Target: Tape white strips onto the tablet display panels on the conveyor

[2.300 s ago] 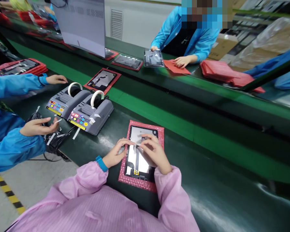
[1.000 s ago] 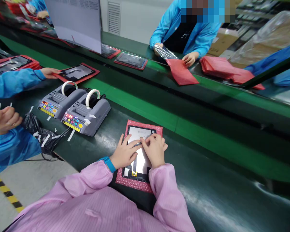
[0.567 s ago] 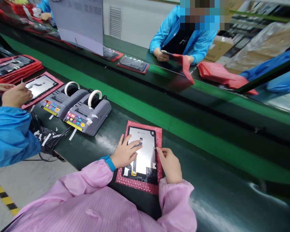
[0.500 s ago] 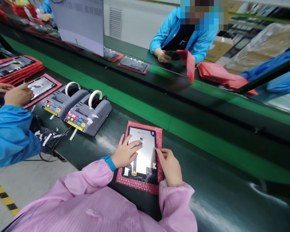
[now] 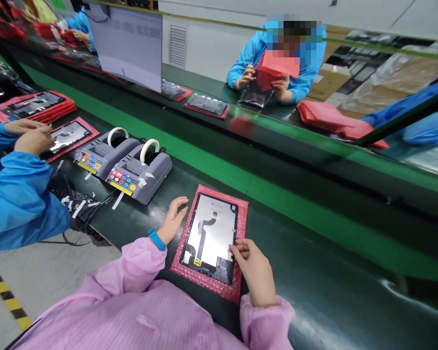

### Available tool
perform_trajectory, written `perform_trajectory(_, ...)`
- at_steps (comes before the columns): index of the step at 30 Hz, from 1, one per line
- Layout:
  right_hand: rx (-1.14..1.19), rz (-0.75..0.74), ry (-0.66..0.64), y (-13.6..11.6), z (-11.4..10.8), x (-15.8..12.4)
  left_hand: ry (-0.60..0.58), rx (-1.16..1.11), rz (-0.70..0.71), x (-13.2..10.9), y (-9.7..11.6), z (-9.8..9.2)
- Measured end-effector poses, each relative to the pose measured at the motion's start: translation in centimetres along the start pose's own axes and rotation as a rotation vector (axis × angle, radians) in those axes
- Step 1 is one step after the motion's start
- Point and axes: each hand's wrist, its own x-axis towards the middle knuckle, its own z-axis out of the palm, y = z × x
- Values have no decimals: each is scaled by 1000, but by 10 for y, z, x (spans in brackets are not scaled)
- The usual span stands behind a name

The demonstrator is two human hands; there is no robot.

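Note:
A tablet screen panel [image 5: 221, 233], silvery with a black frame and a dark ribbon cable, lies back side up on a pink bubble-wrap pouch [image 5: 204, 286] on the bench. Just off its left edge is my left hand [image 5: 171, 221], open and empty, with a blue band at the wrist. Thumb and fingers of my right hand [image 5: 255, 265] close together at the panel's right edge, near small pale tabs. Whatever they pinch is too small to make out.
Two grey tape dispensers [image 5: 140, 175] with tape rolls stand left of the panel. A co-worker's hands [image 5: 34, 137] handle another panel at far left, beside stacked red pouches [image 5: 54, 113]. Across the bench, a person [image 5: 277, 73] holds a red pouch. A raised ledge [image 5: 314, 189] runs behind.
My left hand has lifted off the panel and moved left of it. My right hand has slid down along the right edge. The person opposite has raised the red pouch with both hands.

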Motion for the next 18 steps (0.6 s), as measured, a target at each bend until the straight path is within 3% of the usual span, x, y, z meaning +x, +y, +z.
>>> perform_trajectory(4,167,-46,-44,21,-8,10,-144,-300,-260,-14,10,-45)
perform_trajectory(7,318,35,20,39,-21,24,-194,-305,-359,-27,25,-92)
perform_trajectory(9,354,78,81,49,-29,33,-117,-284,-354,-33,35,-123)
perform_trajectory(14,252,101,174,54,-34,44,311,-367,-273,-39,50,-174)
perform_trajectory(18,178,90,223,52,-30,44,341,-328,-349,-36,57,-183)
